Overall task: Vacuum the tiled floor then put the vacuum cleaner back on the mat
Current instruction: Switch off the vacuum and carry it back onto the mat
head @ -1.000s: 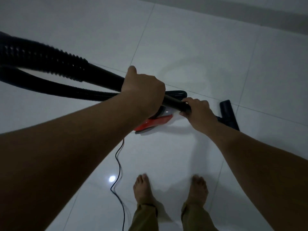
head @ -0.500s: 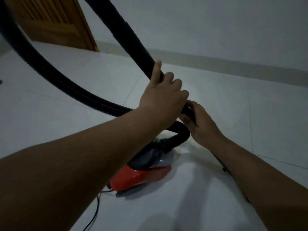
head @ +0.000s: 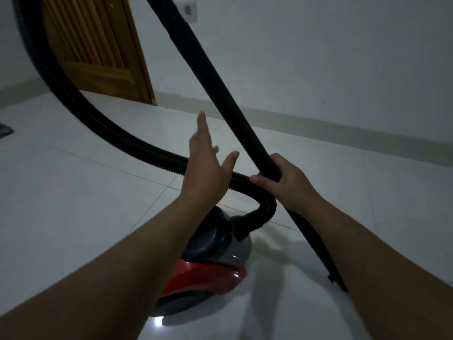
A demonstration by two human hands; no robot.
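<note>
A red and grey vacuum cleaner stands on the white tiled floor, partly hidden behind my left forearm. Its black ribbed hose loops up from the body's front and off the top left. A straight black wand runs diagonally from the top centre down to the floor at the lower right. My right hand grips the wand about halfway along. My left hand hovers open just left of the wand, fingers spread, in front of the hose. No mat is identifiable.
A wooden door stands at the back left. A white wall with a socket and a grey skirting runs across the back. A dark object lies at the left edge.
My left hand has let go of the wand and opened. The view has tilted up from the floor. My right hand keeps its grip on the wand, which now stands steeper.
</note>
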